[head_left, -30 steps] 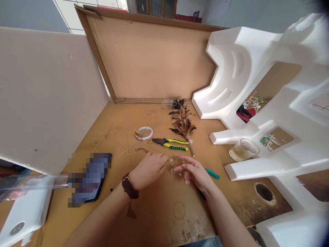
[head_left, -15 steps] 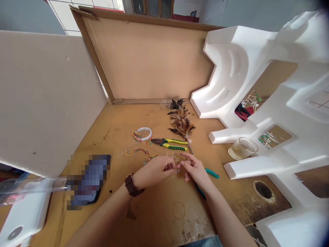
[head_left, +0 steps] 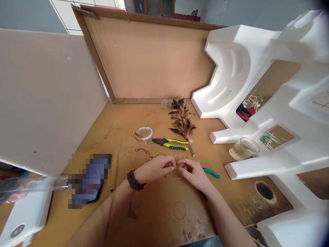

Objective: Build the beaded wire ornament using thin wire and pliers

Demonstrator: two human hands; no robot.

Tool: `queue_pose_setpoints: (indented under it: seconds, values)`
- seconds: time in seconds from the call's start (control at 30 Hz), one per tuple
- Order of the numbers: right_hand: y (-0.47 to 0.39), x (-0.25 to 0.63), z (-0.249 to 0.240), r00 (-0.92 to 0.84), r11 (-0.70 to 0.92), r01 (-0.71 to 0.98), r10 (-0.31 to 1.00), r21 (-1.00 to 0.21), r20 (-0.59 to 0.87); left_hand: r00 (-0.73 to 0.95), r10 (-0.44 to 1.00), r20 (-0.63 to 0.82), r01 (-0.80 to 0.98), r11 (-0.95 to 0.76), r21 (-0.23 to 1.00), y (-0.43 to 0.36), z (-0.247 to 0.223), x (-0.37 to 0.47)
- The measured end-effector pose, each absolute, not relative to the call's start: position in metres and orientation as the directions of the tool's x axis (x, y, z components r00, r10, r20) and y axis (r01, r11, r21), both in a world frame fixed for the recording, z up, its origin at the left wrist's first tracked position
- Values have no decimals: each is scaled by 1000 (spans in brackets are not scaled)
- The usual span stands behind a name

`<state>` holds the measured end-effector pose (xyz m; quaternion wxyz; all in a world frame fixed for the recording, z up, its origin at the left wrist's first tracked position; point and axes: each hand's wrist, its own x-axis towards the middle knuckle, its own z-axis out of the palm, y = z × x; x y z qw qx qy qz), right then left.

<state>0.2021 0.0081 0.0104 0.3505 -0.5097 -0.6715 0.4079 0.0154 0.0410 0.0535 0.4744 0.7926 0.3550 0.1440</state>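
Note:
My left hand (head_left: 159, 168), with a dark watch on its wrist, is closed in a pinch. My right hand (head_left: 192, 173) faces it a few centimetres away, thumb and fingertips pressed together. Between them show fine, pale loops of thin wire (head_left: 177, 176), partly hidden by the fingers. Just beyond lie pliers (head_left: 171, 143) with yellow and green handles. A teal-handled tool (head_left: 212, 172) sits partly under my right hand and wrist. Coloured cords (head_left: 141, 151) and a white ring-shaped spool (head_left: 145, 133) are beyond my left hand.
A feather duster (head_left: 182, 120) and a tangle of wire (head_left: 167, 103) lie near the cardboard wall (head_left: 154, 61). At right, a glass (head_left: 244, 149) stands among white foam pieces (head_left: 228, 68). A phone (head_left: 92, 178) is at left. A rubber band (head_left: 179, 210) lies in front.
My right hand's fingers have drawn in from a looser, spread pose to a pinch. My hands are slightly further apart, with the wire loops showing below them.

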Motion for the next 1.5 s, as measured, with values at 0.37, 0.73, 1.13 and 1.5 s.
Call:
queue_pose_setpoints:
  seconds: [0.37,0.73,1.13,1.5]
  values:
    - [13,206,-6,-243,194,515,967,-835,74,446,881,159,646,-440,624,39,96,-36]
    - [16,203,-14,-115,-71,274,988,-959,-106,409,890,203,734,-453,506,10,34,-50]
    - [10,193,1,-163,-278,-62,950,-959,-265,252,964,83,805,-256,535,-3,32,-53]
    - [-1,191,3,-107,273,709,953,-650,283,413,900,140,770,-427,474,-12,48,-58]
